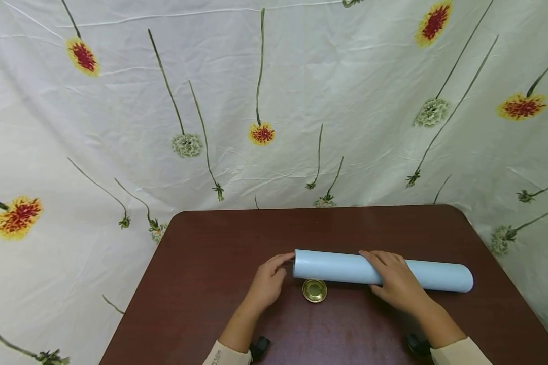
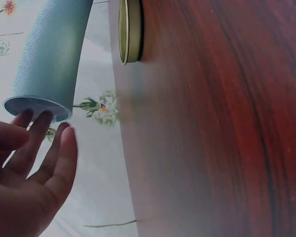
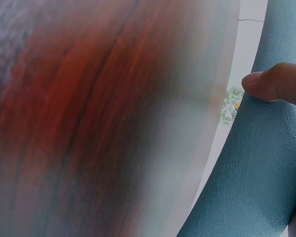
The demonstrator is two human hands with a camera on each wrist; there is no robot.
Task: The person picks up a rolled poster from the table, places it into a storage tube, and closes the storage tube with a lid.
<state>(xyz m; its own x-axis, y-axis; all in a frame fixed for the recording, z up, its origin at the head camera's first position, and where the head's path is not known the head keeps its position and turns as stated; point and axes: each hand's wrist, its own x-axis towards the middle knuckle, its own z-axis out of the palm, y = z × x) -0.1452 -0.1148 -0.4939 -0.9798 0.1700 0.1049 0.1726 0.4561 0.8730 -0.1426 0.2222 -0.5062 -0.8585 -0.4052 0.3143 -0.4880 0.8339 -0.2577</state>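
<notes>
A long light-blue tube (image 1: 335, 266) lies crosswise in front of me, held up above the table in the wrist views. My right hand (image 1: 396, 280) grips it near the middle, fingers over the top; its thumb (image 3: 269, 85) presses the textured side in the right wrist view. At the tube's open left end is my left hand (image 1: 266, 284), fingers loosely extended. In the left wrist view those fingertips reach into the round opening, below the tube's rim (image 2: 37, 98). A round gold metal lid (image 1: 314, 291) rests on the table just below the tube's left end.
The dark reddish-brown wooden table (image 1: 237, 233) has rounded far corners. Behind it hangs a white cloth (image 1: 301, 76) printed with flowers. Dark wrist-worn devices (image 1: 259, 349) show beside both cream sleeves (image 1: 458, 352).
</notes>
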